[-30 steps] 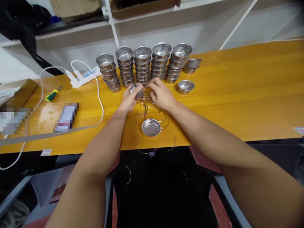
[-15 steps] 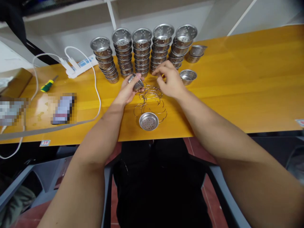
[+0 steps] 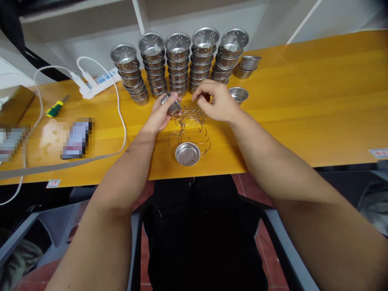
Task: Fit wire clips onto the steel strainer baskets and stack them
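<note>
My left hand [image 3: 159,114] is closed round a small perforated steel cup [image 3: 171,104], held on its side just above the yellow table [image 3: 303,105]. My right hand [image 3: 216,103] hovers beside it with thumb and fingers pinched together; what they pinch is too thin to make out. Under both hands lies a tangle of thin wire rings [image 3: 190,123]. Another perforated cup [image 3: 187,153] stands upright near the table's front edge.
Several stacks of the same steel cups [image 3: 178,60] line the back of the table, with two loose ones [image 3: 239,94] at their right. A white power strip with cable [image 3: 93,81], a green-handled screwdriver [image 3: 56,107] and blurred items lie to the left.
My right hand has drawn back from the cup in my left hand and now pinches just above the wire rings. The view has shifted slightly.
</note>
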Demonstrator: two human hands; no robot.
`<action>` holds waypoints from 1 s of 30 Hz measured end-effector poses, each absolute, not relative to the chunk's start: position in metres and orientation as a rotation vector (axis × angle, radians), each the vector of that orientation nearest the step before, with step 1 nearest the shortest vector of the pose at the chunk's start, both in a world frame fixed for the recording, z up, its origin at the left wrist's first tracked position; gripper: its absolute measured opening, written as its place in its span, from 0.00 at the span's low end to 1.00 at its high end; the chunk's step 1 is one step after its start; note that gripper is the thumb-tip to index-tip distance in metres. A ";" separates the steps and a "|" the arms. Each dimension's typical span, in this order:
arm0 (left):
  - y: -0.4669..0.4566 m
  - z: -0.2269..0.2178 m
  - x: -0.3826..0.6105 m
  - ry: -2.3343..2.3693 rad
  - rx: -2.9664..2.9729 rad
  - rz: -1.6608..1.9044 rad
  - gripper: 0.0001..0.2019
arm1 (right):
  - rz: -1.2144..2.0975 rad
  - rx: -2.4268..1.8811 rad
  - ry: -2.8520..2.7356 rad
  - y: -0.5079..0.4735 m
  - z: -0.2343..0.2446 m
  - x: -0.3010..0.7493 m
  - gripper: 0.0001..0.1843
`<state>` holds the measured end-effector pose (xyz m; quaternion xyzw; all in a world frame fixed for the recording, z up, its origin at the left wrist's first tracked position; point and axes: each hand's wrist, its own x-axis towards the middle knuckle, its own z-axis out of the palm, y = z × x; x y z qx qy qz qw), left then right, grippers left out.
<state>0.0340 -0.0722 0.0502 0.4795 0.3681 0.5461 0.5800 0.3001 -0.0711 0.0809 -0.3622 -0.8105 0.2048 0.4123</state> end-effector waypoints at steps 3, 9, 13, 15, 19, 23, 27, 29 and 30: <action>-0.076 0.055 0.035 0.827 1.125 1.276 0.36 | 0.726 -0.807 -2.225 -0.086 0.101 0.305 0.11; -0.073 0.055 0.035 0.807 1.042 1.284 0.24 | 0.989 -0.667 -2.509 -0.118 0.111 0.283 0.15; -0.073 0.056 0.035 0.816 1.031 1.271 0.24 | 0.900 -0.762 -2.713 -0.135 0.113 0.260 0.16; -0.074 0.056 0.034 0.805 1.025 1.276 0.26 | 0.893 -0.759 -2.684 -0.136 0.117 0.261 0.18; -0.074 0.055 0.034 0.805 1.026 1.286 0.30 | 0.865 -0.747 -2.444 -0.116 0.134 0.304 0.11; -0.068 0.051 0.035 0.855 1.033 1.273 0.31 | 0.685 -1.211 -2.000 -0.084 0.148 0.369 0.12; -0.063 0.049 0.036 0.878 1.017 1.288 0.36 | 0.394 -1.717 -1.609 -0.070 0.138 0.402 0.12; -0.061 0.050 0.034 0.903 1.003 1.274 0.39 | 0.353 -1.868 -1.555 -0.068 0.126 0.406 0.09; -0.060 0.051 0.033 0.916 0.997 1.265 0.41 | 0.348 -1.916 -1.545 -0.068 0.121 0.406 0.09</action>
